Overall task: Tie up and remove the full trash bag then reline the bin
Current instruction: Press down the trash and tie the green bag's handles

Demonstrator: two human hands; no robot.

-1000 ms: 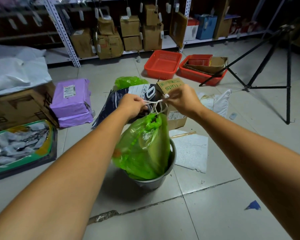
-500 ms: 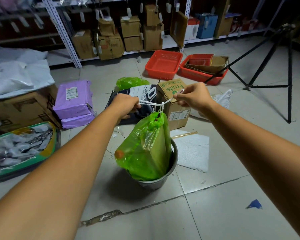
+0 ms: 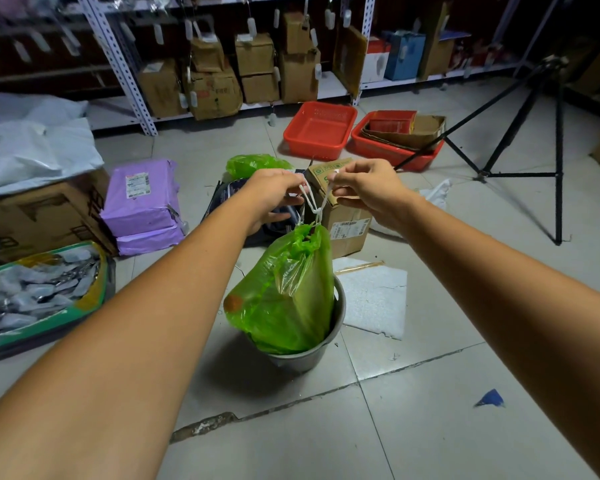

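Closer together now, my left hand (image 3: 274,194) and right hand (image 3: 364,192) pinch the white string (image 3: 314,206) above the green bag (image 3: 291,296), standing neck-up in its bin (image 3: 339,317) on tiled floor (image 3: 413,427) near shelves (image 3: 116,60)

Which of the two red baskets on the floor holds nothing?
The left red basket, whose mesh bottom shows bare. The right red basket beside it holds flattened cardboard and a red box.

I read green translucent trash bag (image 3: 288,292): full, neck gathered shut, upright, lower part seated in bin, bulging over left rim. White cord (image 3: 314,206): strands rise taut from neck. Grey round bin (image 3: 302,358): upright on floor, centre scene.
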